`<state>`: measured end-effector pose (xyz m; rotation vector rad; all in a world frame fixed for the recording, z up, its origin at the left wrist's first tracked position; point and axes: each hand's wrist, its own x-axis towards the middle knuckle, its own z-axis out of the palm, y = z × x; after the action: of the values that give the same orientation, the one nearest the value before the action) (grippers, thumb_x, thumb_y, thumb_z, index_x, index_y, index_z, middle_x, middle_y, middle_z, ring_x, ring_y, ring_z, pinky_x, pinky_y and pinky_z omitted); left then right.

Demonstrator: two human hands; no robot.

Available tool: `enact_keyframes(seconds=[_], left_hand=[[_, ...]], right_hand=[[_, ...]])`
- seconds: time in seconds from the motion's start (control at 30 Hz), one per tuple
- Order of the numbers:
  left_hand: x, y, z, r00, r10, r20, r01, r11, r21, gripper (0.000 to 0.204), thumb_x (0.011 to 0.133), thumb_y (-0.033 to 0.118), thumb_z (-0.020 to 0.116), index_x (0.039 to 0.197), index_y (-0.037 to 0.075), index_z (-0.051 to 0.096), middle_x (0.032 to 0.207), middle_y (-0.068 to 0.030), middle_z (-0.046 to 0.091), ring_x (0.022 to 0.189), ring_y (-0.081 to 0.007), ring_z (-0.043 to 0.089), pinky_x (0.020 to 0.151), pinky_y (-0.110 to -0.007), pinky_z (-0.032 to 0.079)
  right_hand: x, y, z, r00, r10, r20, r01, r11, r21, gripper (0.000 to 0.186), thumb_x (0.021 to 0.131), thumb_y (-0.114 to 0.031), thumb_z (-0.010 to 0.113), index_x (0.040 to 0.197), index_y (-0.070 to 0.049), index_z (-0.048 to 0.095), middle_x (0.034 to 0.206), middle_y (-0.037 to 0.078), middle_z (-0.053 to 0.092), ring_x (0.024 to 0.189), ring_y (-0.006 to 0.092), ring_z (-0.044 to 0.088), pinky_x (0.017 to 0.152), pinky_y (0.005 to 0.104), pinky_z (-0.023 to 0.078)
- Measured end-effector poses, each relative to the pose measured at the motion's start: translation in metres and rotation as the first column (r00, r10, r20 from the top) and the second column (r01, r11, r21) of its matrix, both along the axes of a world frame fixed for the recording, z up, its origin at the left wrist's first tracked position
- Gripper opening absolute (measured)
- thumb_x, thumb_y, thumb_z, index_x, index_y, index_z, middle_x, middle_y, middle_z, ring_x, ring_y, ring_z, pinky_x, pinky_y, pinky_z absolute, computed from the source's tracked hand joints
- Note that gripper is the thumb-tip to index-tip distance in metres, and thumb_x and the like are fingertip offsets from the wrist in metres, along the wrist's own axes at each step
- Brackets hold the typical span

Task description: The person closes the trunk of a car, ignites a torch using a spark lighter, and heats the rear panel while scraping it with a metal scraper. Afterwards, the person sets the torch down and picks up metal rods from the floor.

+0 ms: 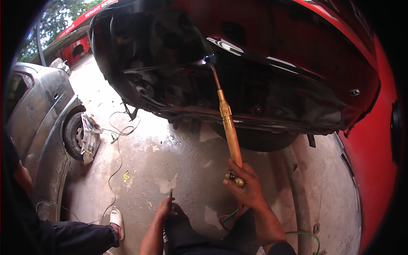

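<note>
My right hand (pixel 247 187) is wrapped round the rear of a long brass gas torch (pixel 230 134), close to its valve knobs. Its bent copper tip points up and away, with a small bright flame (pixel 205 61) at the end against the underside of a dark red and black car body (pixel 272 91). My left hand (pixel 164 209) stays low by my left knee, closed on a thin dark tool (pixel 171 194) that points forward; its exact kind does not show. Red and green hoses (pixel 229 216) run below my right hand.
At the left stands a grey car (pixel 44 110), its front wheel (pixel 75 135) partly covered by a crumpled sheet (pixel 90 138). A thin cable (pixel 111 182) loops over the concrete floor (pixel 144 170). Close on my left is another person's leg with a light sandal (pixel 116 222). A red surface (pixel 374 182) rises at the right.
</note>
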<state>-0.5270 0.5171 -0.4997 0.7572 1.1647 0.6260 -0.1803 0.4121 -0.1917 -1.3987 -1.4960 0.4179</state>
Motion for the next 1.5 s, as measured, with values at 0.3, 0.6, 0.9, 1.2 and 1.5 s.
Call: enact_keyframes(seconds=[0.3, 0.6, 0.9, 1.2, 1.5], left_hand=[[0.001, -0.001, 0.004, 0.999, -0.005, 0.049, 0.006, 1.000, -0.018, 0.051, 0.107, 0.044, 0.044, 0.130, 0.000, 0.058, 0.071, -0.0067, 0.053, 0.058, -0.0192, 0.058, 0.055, -0.040, 0.062], [0.006, -0.003, 0.008, 0.999, -0.018, 0.032, 0.018, 1.000, 0.002, 0.052, 0.107, 0.045, 0.046, 0.130, 0.000, 0.057, 0.070, -0.0066, 0.053, 0.058, -0.0189, 0.058, 0.055, -0.041, 0.062], [0.003, -0.005, 0.003, 0.999, -0.007, 0.044, 0.007, 1.000, -0.003, 0.051, 0.107, 0.045, 0.046, 0.130, 0.001, 0.057, 0.070, -0.0057, 0.052, 0.058, -0.0180, 0.057, 0.055, -0.041, 0.062], [-0.004, -0.004, 0.003, 0.999, 0.006, 0.034, -0.006, 1.000, -0.001, 0.052, 0.107, 0.045, 0.046, 0.130, 0.000, 0.058, 0.070, -0.0061, 0.053, 0.057, -0.0187, 0.057, 0.055, -0.039, 0.061], [0.001, -0.005, 0.011, 1.000, -0.011, 0.015, 0.011, 1.000, -0.003, 0.052, 0.107, 0.044, 0.047, 0.131, -0.001, 0.058, 0.072, -0.0056, 0.053, 0.058, -0.0176, 0.057, 0.055, -0.039, 0.061]], right_hand=[[-0.003, -0.005, -0.007, 0.999, -0.042, 0.011, 0.042, 0.999, 0.009, 0.060, 0.084, -0.012, 0.081, 0.141, -0.011, 0.061, 0.099, 0.006, 0.056, 0.091, 0.0174, 0.058, 0.085, 0.0299, 0.049], [-0.003, 0.003, 0.003, 1.000, -0.013, 0.021, 0.013, 1.000, -0.006, 0.059, 0.085, -0.013, 0.081, 0.141, -0.012, 0.061, 0.099, 0.005, 0.056, 0.093, 0.0168, 0.059, 0.086, 0.0294, 0.049], [-0.004, 0.013, 0.001, 0.999, 0.040, 0.021, -0.040, 0.999, -0.004, 0.059, 0.084, -0.012, 0.081, 0.140, -0.012, 0.062, 0.099, 0.005, 0.056, 0.091, 0.0170, 0.059, 0.084, 0.0290, 0.049], [-0.001, 0.011, -0.012, 0.993, 0.002, -0.119, -0.004, 1.000, -0.018, 0.061, 0.083, -0.009, 0.082, 0.140, -0.013, 0.062, 0.101, 0.005, 0.058, 0.091, 0.0160, 0.060, 0.084, 0.0289, 0.051], [0.000, 0.013, -0.009, 0.998, -0.004, -0.063, 0.004, 1.000, 0.009, 0.059, 0.083, -0.009, 0.081, 0.140, -0.014, 0.063, 0.101, 0.005, 0.058, 0.091, 0.0163, 0.061, 0.084, 0.0292, 0.051]])
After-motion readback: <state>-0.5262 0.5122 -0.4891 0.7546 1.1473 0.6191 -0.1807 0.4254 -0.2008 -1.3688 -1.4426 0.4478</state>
